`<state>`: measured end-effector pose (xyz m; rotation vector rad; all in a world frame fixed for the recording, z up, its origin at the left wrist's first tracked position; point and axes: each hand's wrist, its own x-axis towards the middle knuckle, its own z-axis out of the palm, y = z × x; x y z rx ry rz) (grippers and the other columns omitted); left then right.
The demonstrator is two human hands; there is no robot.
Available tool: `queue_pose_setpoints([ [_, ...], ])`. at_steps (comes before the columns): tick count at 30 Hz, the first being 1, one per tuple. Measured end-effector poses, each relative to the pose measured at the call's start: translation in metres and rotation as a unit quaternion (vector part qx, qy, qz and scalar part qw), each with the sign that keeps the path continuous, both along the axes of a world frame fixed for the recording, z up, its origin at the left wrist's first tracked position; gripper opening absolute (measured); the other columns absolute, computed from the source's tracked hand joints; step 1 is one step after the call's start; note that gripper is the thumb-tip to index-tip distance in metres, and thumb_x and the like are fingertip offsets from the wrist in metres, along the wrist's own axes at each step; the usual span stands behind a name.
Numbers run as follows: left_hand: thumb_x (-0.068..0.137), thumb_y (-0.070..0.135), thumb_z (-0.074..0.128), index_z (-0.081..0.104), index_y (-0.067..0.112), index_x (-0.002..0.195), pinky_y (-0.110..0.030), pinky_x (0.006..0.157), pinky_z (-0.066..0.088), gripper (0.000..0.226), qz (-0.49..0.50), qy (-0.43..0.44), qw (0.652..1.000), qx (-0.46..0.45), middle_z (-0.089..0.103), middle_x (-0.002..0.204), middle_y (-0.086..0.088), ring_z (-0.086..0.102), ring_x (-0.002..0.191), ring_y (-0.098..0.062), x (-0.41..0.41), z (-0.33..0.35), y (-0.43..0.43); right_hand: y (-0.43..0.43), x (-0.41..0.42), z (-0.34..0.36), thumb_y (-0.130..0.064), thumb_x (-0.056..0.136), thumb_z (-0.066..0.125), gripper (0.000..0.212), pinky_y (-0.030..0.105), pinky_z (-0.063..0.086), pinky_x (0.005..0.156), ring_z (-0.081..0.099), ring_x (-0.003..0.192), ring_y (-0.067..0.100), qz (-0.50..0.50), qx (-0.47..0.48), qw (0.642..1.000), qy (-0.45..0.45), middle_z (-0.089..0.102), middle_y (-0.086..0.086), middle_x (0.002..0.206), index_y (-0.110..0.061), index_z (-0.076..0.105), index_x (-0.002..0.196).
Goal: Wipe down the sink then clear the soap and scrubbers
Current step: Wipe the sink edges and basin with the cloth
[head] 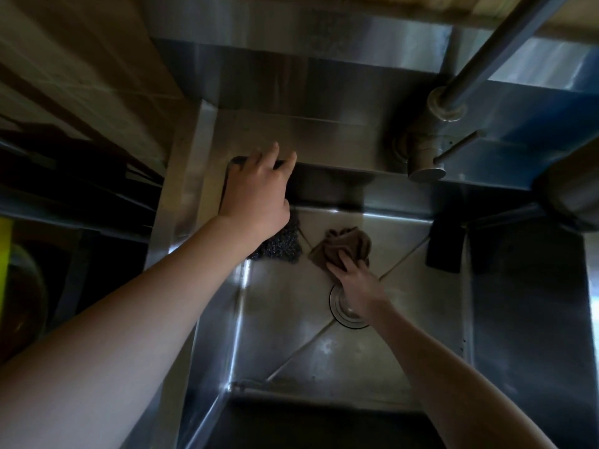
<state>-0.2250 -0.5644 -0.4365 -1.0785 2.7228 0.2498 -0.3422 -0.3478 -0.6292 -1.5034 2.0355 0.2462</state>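
Steel sink (288,345), seen from above; the drain (344,320) sits mid-floor, half covered by the right wrist. Right hand (355,283) is just beyond the drain, fingers curled down onto a crumpled brown cloth (348,243) and holding it against the sink floor. A dark mesh scrubber (282,244) lies beyond and left of the drain, in the floor's far-left corner, just beside the cloth and partly under the left wrist. Left hand (256,189) is farther beyond and left of the drain, at the sink's far-left corner, laid over a dark holder (235,162); cannot tell whether it grips. The tap (431,150) stands beyond and right of the drain. A black pad (444,251) hangs on the sink wall right of the drain.
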Motion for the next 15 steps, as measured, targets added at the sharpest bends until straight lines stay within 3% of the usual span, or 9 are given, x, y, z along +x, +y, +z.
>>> queue_pose_setpoints([
  [3,0.083,0.020,0.056,0.025,0.019,0.148,-0.051,0.106,0.031,0.071,-0.002,0.001,1.000,-0.002,0.023,0.154,-0.014,0.029,0.136,-0.033,0.000,0.000,-0.001,0.017,-0.028,0.002,-0.008,0.086,0.052,0.067,0.040,0.045,0.100,0.039,0.125,0.034,-0.037,-0.002,0.999,0.024,0.015,-0.001,0.159,-0.032,0.032,0.146],
  [8,0.083,0.020,0.056,0.024,0.018,0.147,-0.051,0.107,0.030,0.072,0.000,0.004,1.000,-0.001,0.023,0.153,-0.015,0.028,0.136,-0.034,0.000,0.000,-0.001,0.002,-0.062,0.004,0.000,0.088,0.047,0.053,0.042,0.034,0.109,0.035,0.135,0.037,-0.265,-0.077,0.961,0.022,0.027,0.011,0.154,-0.015,0.046,0.138],
  [10,0.083,0.020,0.056,0.024,0.018,0.147,-0.052,0.108,0.029,0.072,0.001,0.005,1.000,-0.001,0.023,0.153,-0.015,0.027,0.137,-0.034,0.000,0.000,-0.001,-0.016,-0.058,0.004,-0.001,0.086,0.050,0.051,0.040,0.033,0.109,0.034,0.134,0.036,-0.312,-0.091,0.945,0.025,0.037,0.014,0.148,-0.013,0.050,0.135],
  [12,0.083,0.020,0.056,0.024,0.018,0.147,-0.052,0.108,0.029,0.071,0.003,0.006,1.000,-0.003,0.023,0.153,-0.014,0.027,0.137,-0.034,0.000,-0.001,0.000,-0.035,-0.045,0.004,-0.005,0.088,0.051,0.047,0.039,0.035,0.106,0.035,0.131,0.036,-0.337,-0.086,0.937,0.022,0.045,0.016,0.141,-0.015,0.051,0.134],
  [15,0.083,0.020,0.056,0.025,0.019,0.147,-0.052,0.108,0.029,0.071,0.002,0.006,1.000,-0.009,0.023,0.153,-0.014,0.028,0.137,-0.033,-0.001,-0.001,-0.001,-0.057,-0.013,0.004,-0.009,0.089,0.049,0.053,0.042,0.032,0.108,0.024,0.138,0.040,-0.280,-0.055,0.959,-0.009,0.030,0.014,0.152,-0.022,0.044,0.140],
])
